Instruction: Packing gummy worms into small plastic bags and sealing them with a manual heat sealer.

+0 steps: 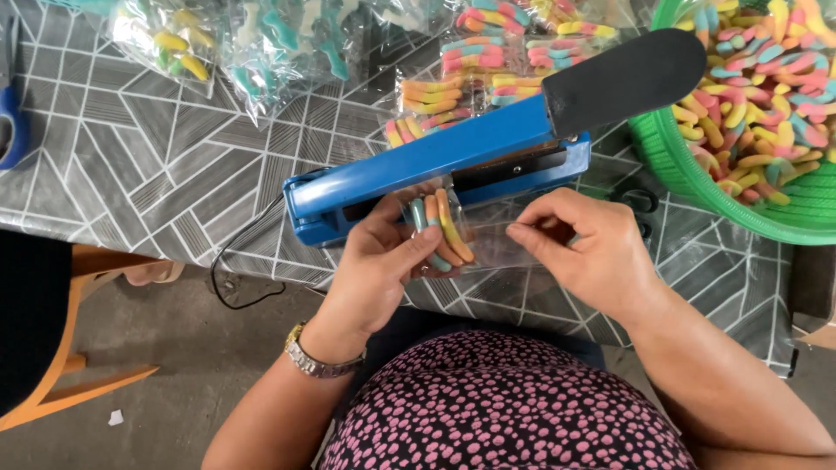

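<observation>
Clear bag (pixel 475 239) of gummy worms (pixel 442 228) sits at centre frame, just below the blue heat sealer (pixel 435 165), whose arm is raised. Your left hand (pixel 374 270) pinches the filled end and your right hand (pixel 592 252) pinches the empty open end, so this bag looks filled but not yet sealed. Finished packets (pixel 488 52) lie at the top; the green basket (pixel 679 157) at upper right holds plenty more. The table edge (pixel 261 270) runs close beneath your hands, leaving little room.
</observation>
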